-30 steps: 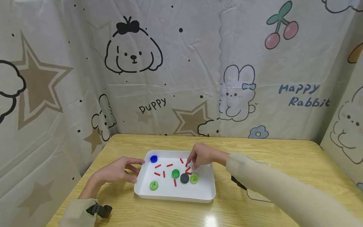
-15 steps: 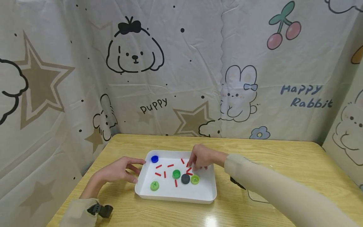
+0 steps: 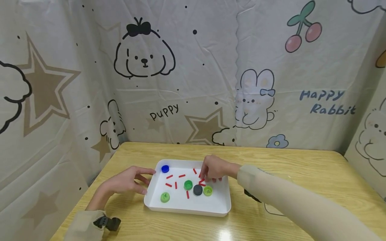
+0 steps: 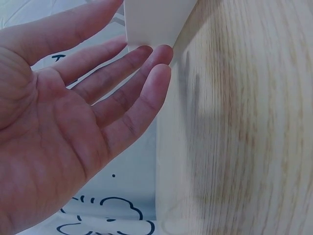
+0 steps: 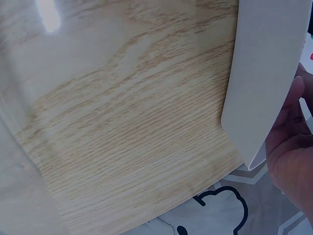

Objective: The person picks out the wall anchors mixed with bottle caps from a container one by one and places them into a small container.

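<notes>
A shallow white tray sits on the table, holding several short red sticks and round caps. The caps are a blue cap, a green cap, a dark grey cap, a yellow-green cap and a light green cap. My left hand spreads its fingers, fingertips against the tray's left wall. Reaching down inside the tray's far right part, my right hand has bent fingers by a cluster of red sticks. I cannot tell whether it pinches one.
A clear, flat, dark-edged item lies on the wooden table right of the tray, partly behind the right forearm. A patterned curtain hangs beyond the table's far edge and along the sides.
My right hand has lowered slightly toward the red stick cluster, covering part of it more. The left hand stays at the tray wall. The head view has shifted a little.
</notes>
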A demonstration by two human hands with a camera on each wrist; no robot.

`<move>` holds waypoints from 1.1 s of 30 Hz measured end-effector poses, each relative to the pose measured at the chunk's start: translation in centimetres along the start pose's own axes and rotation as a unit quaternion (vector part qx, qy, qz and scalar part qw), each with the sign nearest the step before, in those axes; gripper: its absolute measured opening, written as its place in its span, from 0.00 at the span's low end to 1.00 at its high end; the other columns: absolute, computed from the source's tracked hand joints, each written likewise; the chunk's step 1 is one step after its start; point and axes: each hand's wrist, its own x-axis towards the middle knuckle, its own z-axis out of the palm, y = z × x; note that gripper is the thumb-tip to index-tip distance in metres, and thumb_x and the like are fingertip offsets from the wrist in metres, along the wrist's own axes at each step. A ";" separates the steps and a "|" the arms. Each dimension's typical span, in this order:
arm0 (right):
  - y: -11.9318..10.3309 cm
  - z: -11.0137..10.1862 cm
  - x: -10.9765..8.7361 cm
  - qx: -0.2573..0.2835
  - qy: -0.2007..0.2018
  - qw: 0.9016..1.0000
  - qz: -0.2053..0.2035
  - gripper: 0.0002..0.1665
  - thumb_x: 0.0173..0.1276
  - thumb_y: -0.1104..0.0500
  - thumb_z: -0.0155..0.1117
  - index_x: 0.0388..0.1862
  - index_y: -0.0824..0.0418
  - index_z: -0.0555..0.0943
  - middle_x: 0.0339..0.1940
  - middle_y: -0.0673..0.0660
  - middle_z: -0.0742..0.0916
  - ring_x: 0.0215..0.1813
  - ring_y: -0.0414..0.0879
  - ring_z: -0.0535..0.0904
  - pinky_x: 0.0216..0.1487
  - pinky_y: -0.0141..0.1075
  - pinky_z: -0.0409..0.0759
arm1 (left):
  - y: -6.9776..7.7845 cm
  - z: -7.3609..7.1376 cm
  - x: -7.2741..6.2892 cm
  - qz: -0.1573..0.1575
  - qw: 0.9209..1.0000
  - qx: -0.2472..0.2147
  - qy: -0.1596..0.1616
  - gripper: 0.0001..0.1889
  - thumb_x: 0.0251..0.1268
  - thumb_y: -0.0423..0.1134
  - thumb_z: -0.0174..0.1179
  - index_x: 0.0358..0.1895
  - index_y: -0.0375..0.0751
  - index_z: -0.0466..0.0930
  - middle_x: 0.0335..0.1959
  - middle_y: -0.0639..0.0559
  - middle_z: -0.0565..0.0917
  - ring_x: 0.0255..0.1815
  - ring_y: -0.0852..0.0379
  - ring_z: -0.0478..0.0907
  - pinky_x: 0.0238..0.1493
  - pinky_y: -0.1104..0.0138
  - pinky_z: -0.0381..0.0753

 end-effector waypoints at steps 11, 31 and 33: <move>0.2 -0.1 -0.1 0.019 0.000 1.000 0.014 0.11 0.64 0.72 0.76 0.35 0.55 0.93 0.25 0.50 0.87 0.17 0.44 0.77 0.17 0.31 0.71 | 0.2 0.0 0.1 0.006 1.000 0.001 -0.002 0.40 0.60 0.31 0.76 0.74 0.21 0.68 0.72 0.24 0.71 0.60 0.34 0.82 0.49 0.63 0.85; 0.4 0.0 -0.3 0.044 0.003 0.999 0.012 0.09 0.64 0.71 0.76 0.33 0.57 0.93 0.24 0.50 0.88 0.15 0.44 0.76 0.17 0.30 0.68 | -0.3 0.0 -0.2 0.002 1.000 0.004 0.004 0.41 0.60 0.32 0.76 0.74 0.21 0.68 0.73 0.24 0.71 0.59 0.37 0.83 0.50 0.61 0.85; 0.4 0.1 -0.2 0.046 0.006 0.999 0.015 0.09 0.64 0.71 0.77 0.32 0.57 0.93 0.25 0.50 0.88 0.15 0.44 0.75 0.17 0.30 0.68 | -0.3 0.0 -0.2 0.003 1.000 0.003 0.003 0.41 0.60 0.32 0.76 0.74 0.21 0.67 0.72 0.24 0.71 0.59 0.37 0.83 0.50 0.61 0.85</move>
